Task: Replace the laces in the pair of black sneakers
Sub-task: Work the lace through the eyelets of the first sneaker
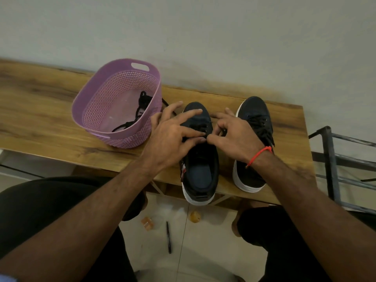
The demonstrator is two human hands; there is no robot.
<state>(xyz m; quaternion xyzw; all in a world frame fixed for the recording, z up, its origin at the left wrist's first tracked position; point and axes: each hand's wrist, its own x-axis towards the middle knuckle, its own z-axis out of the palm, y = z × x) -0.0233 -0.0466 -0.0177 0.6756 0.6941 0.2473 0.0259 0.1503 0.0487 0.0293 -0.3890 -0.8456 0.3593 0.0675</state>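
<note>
Two black sneakers with white soles stand side by side on a wooden bench, toes pointing to the wall. The left sneaker has a black lace only across its front eyelets. My left hand lies over its left side, thumb and forefinger pinching the lace at the tongue. My right hand meets it there, and its fingertips pinch the same lace. The right sneaker is laced up, partly hidden by my right wrist. A purple basket holds loose black laces.
A black metal rack stands right of the bench. On the tiled floor below lie a black pen, a small orange packet and a yellowish scrap. The wall runs right behind the bench.
</note>
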